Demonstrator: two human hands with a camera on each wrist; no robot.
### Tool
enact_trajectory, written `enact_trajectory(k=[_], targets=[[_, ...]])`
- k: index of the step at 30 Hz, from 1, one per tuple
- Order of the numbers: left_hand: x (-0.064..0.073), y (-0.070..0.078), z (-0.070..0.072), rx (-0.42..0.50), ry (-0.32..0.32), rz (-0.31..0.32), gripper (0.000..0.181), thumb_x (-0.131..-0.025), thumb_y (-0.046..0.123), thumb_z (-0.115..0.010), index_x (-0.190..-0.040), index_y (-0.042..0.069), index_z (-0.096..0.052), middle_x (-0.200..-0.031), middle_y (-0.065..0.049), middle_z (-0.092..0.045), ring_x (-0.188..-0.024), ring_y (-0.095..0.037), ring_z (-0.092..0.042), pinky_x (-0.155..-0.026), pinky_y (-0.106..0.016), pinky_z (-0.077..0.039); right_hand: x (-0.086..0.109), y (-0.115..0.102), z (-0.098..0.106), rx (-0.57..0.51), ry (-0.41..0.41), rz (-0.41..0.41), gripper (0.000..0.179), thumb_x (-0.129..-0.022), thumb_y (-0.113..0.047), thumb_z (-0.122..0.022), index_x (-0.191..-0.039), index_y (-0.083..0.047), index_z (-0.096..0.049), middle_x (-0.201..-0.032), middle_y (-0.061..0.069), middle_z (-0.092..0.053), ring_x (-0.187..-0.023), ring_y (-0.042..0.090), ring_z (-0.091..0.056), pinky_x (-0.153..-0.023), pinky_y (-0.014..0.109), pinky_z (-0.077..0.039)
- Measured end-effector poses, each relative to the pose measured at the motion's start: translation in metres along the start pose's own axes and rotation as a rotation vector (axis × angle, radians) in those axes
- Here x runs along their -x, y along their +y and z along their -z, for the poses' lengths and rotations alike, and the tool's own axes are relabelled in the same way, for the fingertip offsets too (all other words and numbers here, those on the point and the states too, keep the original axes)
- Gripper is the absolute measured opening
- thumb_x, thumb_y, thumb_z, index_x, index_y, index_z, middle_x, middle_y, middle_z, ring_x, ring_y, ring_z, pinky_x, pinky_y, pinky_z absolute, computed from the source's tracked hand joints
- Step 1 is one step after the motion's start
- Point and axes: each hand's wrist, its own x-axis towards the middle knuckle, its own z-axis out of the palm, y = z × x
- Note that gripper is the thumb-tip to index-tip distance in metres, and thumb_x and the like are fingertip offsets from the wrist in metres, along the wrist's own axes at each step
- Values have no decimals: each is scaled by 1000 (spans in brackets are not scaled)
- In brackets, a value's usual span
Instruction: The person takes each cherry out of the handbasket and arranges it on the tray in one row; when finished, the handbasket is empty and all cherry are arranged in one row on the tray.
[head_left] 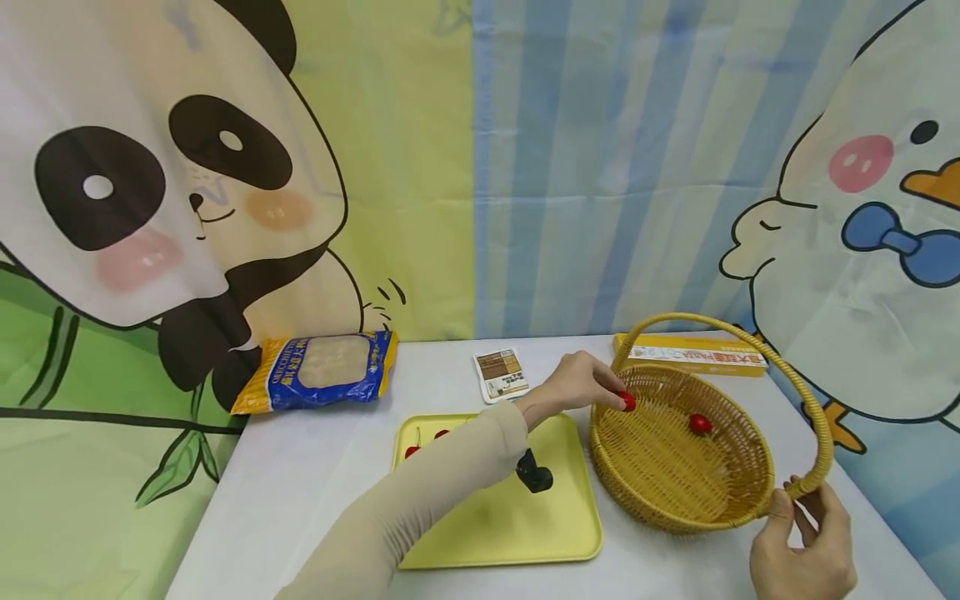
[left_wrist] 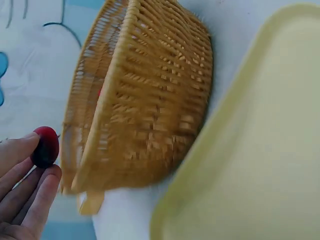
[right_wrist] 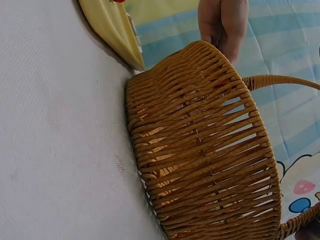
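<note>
My left hand [head_left: 581,383] pinches a small oval red fruit [left_wrist: 46,146] between thumb and fingertips, over the left rim of the wicker basket [head_left: 600,446]. In the left wrist view the fruit is right beside the rim. Another red fruit [head_left: 700,424] lies inside the basket. My right hand [head_left: 806,542] grips the basket at the near right, where the arched handle [head_left: 821,433] meets the rim. Beneath my left forearm is a yellow tray [head_left: 517,542]. Red cherries [head_left: 412,451], one with a thin stem, lie at the tray's far left, partly hidden by the sleeve.
A blue and yellow pasta bag [head_left: 330,371] lies at the table's back left. Behind the tray is a small brown and white packet [head_left: 501,375]. A long yellow box [head_left: 697,354] sits behind the basket, along the printed curtain [head_left: 570,167].
</note>
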Motion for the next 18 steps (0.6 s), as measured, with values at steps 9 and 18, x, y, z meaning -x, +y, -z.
enact_trajectory(k=[9, 18], targets=[[33, -34, 43, 110, 106, 105, 16, -83, 21, -91, -98, 22, -85, -89, 9, -80, -87, -8, -71, -83, -32, -58, 0, -4, 5, 65, -51, -65, 48, -111, -18, -50, -158, -25, -44, -147, 12, -58, -142, 21, -54, -115, 21, -42], [64, -67, 54, -22, 163, 100, 17, -84, 27, -90, -100, 23, -85, -96, 11, -80, -92, -5, -70, -82, -26, -58, 0, -6, 4, 73, -65, -88, 48, -111, -20, -49, -158, -24, -44, -148, 13, -58, -142, 24, -54, -116, 23, -42]])
